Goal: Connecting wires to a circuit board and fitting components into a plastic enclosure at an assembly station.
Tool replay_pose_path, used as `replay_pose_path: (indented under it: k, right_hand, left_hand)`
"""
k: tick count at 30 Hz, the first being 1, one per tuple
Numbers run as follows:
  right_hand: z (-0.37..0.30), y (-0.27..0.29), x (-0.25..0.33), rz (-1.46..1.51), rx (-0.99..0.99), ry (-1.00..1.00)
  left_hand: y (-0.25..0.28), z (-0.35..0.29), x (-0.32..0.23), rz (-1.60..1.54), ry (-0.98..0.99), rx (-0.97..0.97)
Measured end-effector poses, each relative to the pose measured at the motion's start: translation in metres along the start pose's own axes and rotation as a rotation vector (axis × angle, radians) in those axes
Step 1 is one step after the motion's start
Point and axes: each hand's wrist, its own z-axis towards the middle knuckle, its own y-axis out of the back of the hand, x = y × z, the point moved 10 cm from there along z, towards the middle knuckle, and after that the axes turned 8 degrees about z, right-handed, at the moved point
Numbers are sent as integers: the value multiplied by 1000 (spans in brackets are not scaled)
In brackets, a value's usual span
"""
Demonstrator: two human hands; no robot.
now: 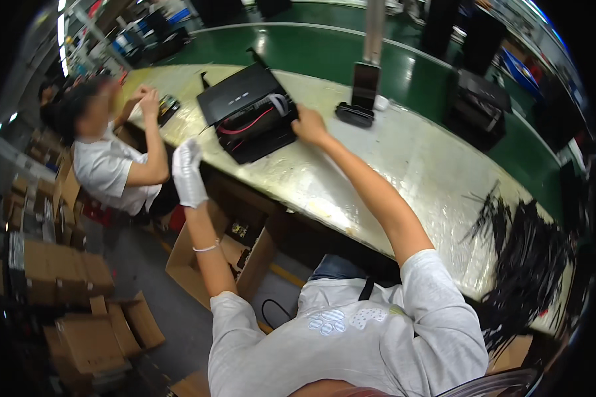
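A black plastic device housing sits tilted on the workbench, its front open on a dark inside with a red wire and a grey ribbon cable. My bare right hand is closed on the housing's right edge, its fingertips partly hidden. In a white glove, my left hand is raised by the bench's near edge, left of the housing and apart from it. Its fingers are drawn together; whatever they may hold cannot be made out.
A co-worker at left handles a small circuit board. A black stand is behind my right hand. Black cables are heaped at right. Below the bench, an open carton holds parts; a green conveyor runs behind.
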Motion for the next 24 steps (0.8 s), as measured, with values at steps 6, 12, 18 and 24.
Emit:
replay_pose_path:
  k: [6, 12, 18, 24]
  right_hand:
    - [-136, 52, 40, 161, 143, 175]
    - [-273, 167, 42, 173, 266, -60]
    - [-391, 266, 34, 100, 35, -315]
    - [-413, 307, 6, -63, -183, -365]
  left_hand:
    - [-39, -62, 4, 13, 129, 157]
    - [-61, -239, -40, -84, 249, -65]
    - [-165, -297, -79, -198, 339, 256]
    - [-297, -258, -79, -302, 313, 729]
